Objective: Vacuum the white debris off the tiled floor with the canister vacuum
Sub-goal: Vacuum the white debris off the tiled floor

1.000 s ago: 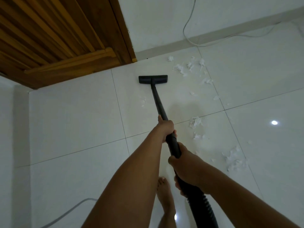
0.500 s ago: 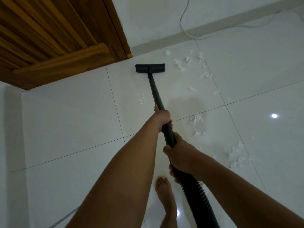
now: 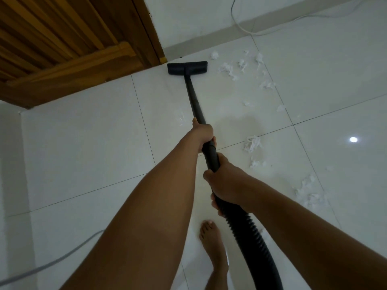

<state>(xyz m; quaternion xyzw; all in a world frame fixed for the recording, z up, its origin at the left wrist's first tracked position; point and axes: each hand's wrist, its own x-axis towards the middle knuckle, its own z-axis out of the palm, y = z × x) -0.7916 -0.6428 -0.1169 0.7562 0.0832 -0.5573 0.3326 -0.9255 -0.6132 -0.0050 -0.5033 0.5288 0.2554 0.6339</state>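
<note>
Two bare hands grip the long black vacuum wand (image 3: 194, 101): the left hand (image 3: 203, 133) is closed around it higher up, and the right hand (image 3: 225, 182) is wrapped tight where the ribbed black hose (image 3: 251, 237) begins. Its flat black floor nozzle (image 3: 187, 67) lies on the glossy white tiled floor (image 3: 83, 143), near the corner of the brown wooden door (image 3: 62, 38). Scattered white debris (image 3: 252, 143) lies to the right of the wand, apart from the nozzle. One bare foot (image 3: 213, 243) stands below the hands.
</note>
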